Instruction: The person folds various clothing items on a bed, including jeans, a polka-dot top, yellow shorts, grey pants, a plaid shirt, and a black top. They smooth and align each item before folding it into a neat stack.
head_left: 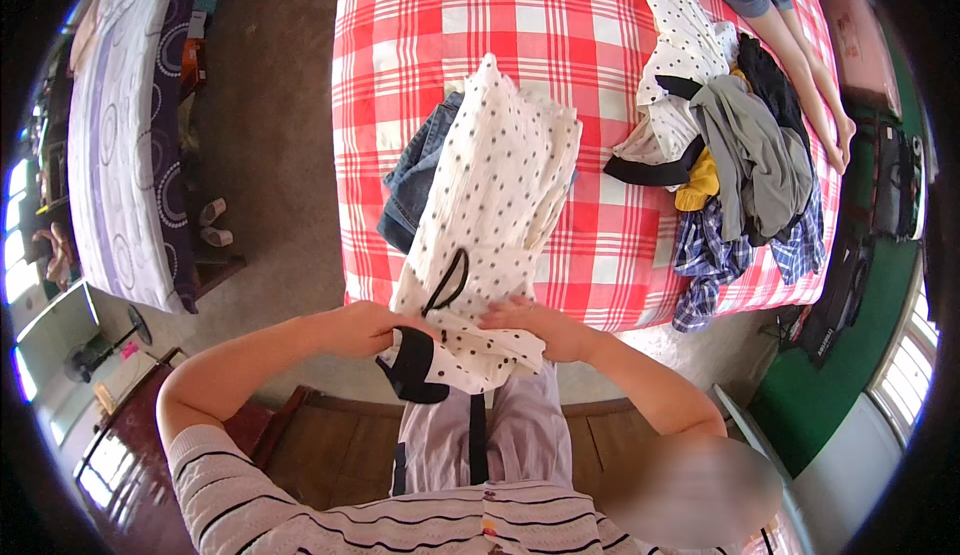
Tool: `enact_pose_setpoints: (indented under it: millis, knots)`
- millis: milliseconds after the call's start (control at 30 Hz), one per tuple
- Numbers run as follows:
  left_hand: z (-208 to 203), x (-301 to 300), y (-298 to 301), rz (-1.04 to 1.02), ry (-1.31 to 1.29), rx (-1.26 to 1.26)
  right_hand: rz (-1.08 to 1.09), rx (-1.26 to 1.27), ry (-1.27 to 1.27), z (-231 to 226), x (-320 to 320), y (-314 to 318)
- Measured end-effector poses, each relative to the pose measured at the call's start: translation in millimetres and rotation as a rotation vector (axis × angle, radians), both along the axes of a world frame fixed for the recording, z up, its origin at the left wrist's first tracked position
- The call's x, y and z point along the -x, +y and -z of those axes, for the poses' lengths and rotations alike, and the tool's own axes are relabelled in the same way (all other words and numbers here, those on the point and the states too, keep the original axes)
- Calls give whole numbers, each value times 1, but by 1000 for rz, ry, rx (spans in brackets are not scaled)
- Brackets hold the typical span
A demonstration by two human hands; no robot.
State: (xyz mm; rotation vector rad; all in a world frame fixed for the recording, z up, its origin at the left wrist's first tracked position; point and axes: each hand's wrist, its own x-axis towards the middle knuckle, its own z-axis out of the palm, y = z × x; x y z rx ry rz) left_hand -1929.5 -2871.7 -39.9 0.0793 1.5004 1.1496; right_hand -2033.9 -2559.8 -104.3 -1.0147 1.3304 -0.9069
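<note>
A white garment with black polka dots [495,170] lies lengthwise from the bed toward me, its near end folded over beyond the bed's edge. A thin black loop [447,283] shows on its middle, and a black trim [410,367] hangs at its near left corner. My left hand [372,330] is closed on the left edge, just above that trim. My right hand [535,327] holds the near right part, fingers laid across the cloth and thumb hidden. Under the garment, blue denim [420,180] sticks out on the left.
Right on the red checked bed cover [400,15] is a heap of clothes: another dotted garment [675,65], a grey one [755,150] and a blue plaid one [710,255]. A person's bare legs [810,85] rest beyond it. Slippers [215,225] lie on the floor at left.
</note>
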Motion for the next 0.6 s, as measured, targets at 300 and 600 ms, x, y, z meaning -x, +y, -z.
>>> enact_pose_setpoints:
  millis: [300, 600]
  knots:
    - [109, 86, -13, -1020, -233, 205, 959, -467, -873, 58, 32, 1]
    - [125, 60, 26, -786, 502, 493, 1514, -294, -554, 102, 2, -20]
